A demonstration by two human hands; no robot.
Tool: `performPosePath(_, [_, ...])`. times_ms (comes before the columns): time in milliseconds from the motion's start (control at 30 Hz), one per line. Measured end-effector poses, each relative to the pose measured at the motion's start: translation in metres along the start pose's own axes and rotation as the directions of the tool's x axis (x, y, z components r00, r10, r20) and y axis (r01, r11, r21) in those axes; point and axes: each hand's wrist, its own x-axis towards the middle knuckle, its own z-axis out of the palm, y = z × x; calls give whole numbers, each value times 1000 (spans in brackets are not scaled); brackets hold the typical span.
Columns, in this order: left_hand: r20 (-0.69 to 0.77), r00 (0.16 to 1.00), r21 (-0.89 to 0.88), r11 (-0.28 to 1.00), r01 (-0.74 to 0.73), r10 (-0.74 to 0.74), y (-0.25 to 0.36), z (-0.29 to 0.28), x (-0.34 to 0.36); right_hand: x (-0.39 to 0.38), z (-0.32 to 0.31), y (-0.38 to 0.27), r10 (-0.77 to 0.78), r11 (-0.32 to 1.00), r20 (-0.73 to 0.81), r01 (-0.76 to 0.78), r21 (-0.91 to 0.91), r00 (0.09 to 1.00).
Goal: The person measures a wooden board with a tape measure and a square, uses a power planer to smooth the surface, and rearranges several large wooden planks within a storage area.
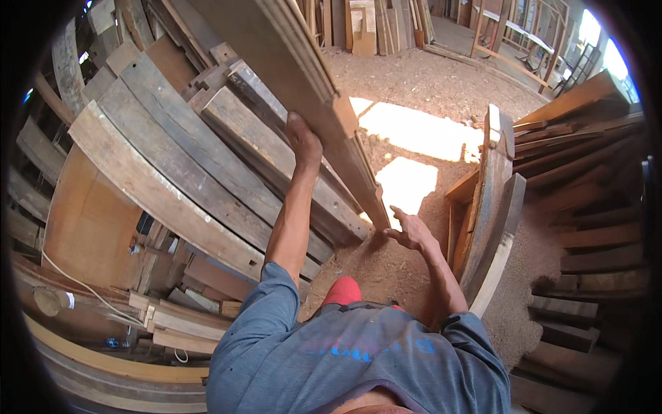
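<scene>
Right now, the left hand [305, 143] is up on the long wooden board [276, 52], gripping its left edge, though the fingertips are tucked out of sight. That board slants down from the top of the view, grooved along its right side, its narrow far end near the middle, just beside the right hand [415, 233]. And look at that one: fingers open and spread, forefinger pointing up and away, thumb by the board's end; whether it touches, I can't tell. Over on the left, curved timbers [131, 159] lie side by side, a smooth brown panel [93, 221] below them. Sunlight blazes on the dusty floor [407, 83] beyond the hands, while a thick beam [485, 207] stands to the right, stacked planks [600, 259] farther out.
</scene>
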Motion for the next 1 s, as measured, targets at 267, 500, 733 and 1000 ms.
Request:
performPosePath(267, [71,996,122,991,-60,52,-98,47,38,20,-62,-12,83,989,-342,-36,143,936])
performPosePath(500, [366,931,-192,979,65,10,-92,84,46,58,-147,-86,11,983,-739,128,132,673])
performPosePath(733, [576,818,-302,926,225,-11,-109,103,15,68,-214,-141,-56,821,-884,526,224,464])
performPosePath(1000, [884,363,179,931,318,-294,-190,94,-136,-7,-163,-104,195,747,-927,565,352,319])
